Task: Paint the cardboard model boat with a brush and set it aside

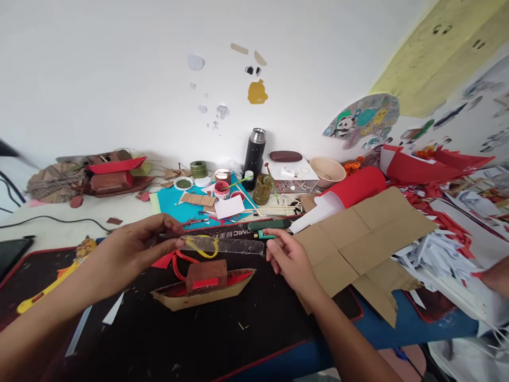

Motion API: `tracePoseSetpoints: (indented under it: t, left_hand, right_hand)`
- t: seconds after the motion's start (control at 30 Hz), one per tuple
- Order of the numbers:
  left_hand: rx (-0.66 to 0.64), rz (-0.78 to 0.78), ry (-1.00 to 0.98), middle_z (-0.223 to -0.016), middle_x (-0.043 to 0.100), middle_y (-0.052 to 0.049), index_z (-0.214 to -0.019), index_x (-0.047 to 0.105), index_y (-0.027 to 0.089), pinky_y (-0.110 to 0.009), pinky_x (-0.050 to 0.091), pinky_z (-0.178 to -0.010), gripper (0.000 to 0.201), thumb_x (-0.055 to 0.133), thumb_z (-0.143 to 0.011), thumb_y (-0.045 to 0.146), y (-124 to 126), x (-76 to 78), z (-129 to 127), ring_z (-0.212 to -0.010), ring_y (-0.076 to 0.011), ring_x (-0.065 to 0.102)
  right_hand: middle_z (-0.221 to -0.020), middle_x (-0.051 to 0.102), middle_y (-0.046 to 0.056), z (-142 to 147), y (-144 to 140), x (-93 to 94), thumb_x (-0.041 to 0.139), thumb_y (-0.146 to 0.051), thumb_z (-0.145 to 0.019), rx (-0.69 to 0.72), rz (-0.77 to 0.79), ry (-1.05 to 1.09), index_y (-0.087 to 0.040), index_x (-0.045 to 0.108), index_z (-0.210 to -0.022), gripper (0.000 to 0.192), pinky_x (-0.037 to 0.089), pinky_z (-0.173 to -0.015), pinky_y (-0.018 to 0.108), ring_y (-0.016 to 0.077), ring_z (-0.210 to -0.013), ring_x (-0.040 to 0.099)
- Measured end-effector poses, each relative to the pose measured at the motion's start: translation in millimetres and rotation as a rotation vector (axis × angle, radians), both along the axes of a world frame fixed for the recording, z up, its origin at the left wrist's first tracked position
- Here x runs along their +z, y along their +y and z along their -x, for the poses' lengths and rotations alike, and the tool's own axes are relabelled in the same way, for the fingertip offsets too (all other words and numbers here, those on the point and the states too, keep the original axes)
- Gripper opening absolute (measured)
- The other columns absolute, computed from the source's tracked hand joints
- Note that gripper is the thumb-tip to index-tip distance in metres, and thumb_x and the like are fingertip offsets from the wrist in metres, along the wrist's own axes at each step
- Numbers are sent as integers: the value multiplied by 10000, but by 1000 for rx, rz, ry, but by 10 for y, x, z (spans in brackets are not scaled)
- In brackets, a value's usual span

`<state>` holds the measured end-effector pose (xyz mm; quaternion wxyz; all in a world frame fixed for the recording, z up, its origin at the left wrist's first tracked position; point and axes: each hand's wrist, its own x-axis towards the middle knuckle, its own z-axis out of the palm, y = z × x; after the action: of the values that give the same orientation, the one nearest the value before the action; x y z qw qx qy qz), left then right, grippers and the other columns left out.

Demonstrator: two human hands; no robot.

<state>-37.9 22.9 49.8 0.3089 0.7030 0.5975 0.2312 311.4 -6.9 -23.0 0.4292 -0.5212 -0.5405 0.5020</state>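
My left hand (159, 245) pinches the left end of a clear plastic strip (238, 245), which looks like a ruler and stretches level above the black mat. At its other end, the curled fingers of my right hand (287, 257) close on the tip; the exact contact is hard to make out. Below the strip sits a small cardboard boat (199, 301) with a red inside and a brown cabin (207, 274) bearing a red patch. Behind the boat lie a red loop-shaped handle (177, 269) and a yellow loop (210, 254), partly seen through the strip.
Cardboard sheets (350, 244) lie at right, beside white paper scraps (431, 260) and another person's hand (495, 278). Paint jars, a black thermos (254, 154) and a murky glass jar (263, 190) stand behind. A yellow utility knife (43, 292) rests at left, near finished boats (115, 181).
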Motion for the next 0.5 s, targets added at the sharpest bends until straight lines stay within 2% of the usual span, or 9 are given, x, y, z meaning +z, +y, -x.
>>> tracePoseSetpoints:
  t: [0.07,0.17,0.23,0.4,0.5]
  left_hand:
    - [72,34,-77,-927,820,-29,-968,771,304,-327,593,-734,544,691,-857,830,-216,-35,25,-852,-259,730]
    - [114,116,-193,-919,832,-52,-932,783,293,-357,652,-745,573,723,-836,855,-476,-147,0,-848,-278,778]
    - [135,108,-213,-881,828,-44,-898,788,295,-352,666,-725,561,738,-835,850,-616,-236,-26,-805,-273,784]
    - [142,18,-200,-882,834,-27,-893,800,305,-323,678,-727,510,722,-897,809,-962,-523,-72,-818,-264,804]
    - [129,-49,-170,-876,834,-7,-922,799,315,-287,665,-683,437,719,-960,743,-1190,-733,-64,-788,-242,810]
  right_hand:
    - [-756,674,-30,71,-3,-19,711,-672,-1029,45,32,32,-194,733,-1331,565,351,-446,246,113,-467,503]
    - [-740,673,-28,148,-55,-13,705,-717,-1019,141,89,79,-184,746,-1314,611,323,-437,243,110,-460,493]
    - [-719,663,-30,173,-116,20,697,-721,-1023,189,112,92,-182,771,-1263,595,335,-456,246,113,-471,500]
    - [-677,646,-32,175,-339,115,761,-560,-1019,284,140,-59,-218,813,-1062,349,395,-505,252,131,-524,536]
    - [-665,638,-22,165,-497,84,749,-488,-1026,293,124,-152,-235,815,-982,265,413,-512,251,155,-571,580]
